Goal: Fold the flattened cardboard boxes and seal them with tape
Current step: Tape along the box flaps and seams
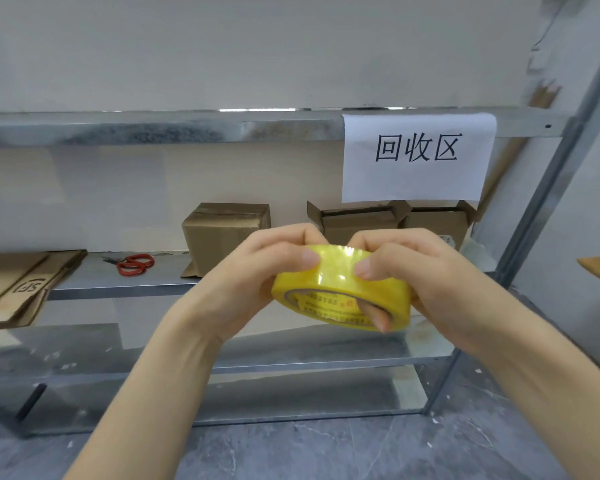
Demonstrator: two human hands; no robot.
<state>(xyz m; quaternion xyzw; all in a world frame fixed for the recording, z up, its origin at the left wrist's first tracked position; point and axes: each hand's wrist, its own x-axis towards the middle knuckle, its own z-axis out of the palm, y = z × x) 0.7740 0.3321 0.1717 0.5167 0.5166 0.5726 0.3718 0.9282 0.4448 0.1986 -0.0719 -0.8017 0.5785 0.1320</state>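
A yellow roll of tape [340, 282] is held in front of the metal shelf, tilted with its printed core facing down towards me. My left hand [257, 271] grips its left side, thumb on the outer band. My right hand [413, 271] grips its right side, thumb on the band and a finger through the core. Behind the hands a folded cardboard box [222, 233] stands closed on the shelf. Two boxes with open top flaps [361, 220] [437, 221] stand to its right. Flattened cardboard [18, 285] lies at the shelf's left end.
Red-handled scissors [132, 265] lie on the shelf board [118, 285] left of the closed box. A white paper sign [416, 157] hangs from the upper shelf rail. A lower shelf board [291, 348] and a grey floor lie below. A shelf post [548, 202] rises at right.
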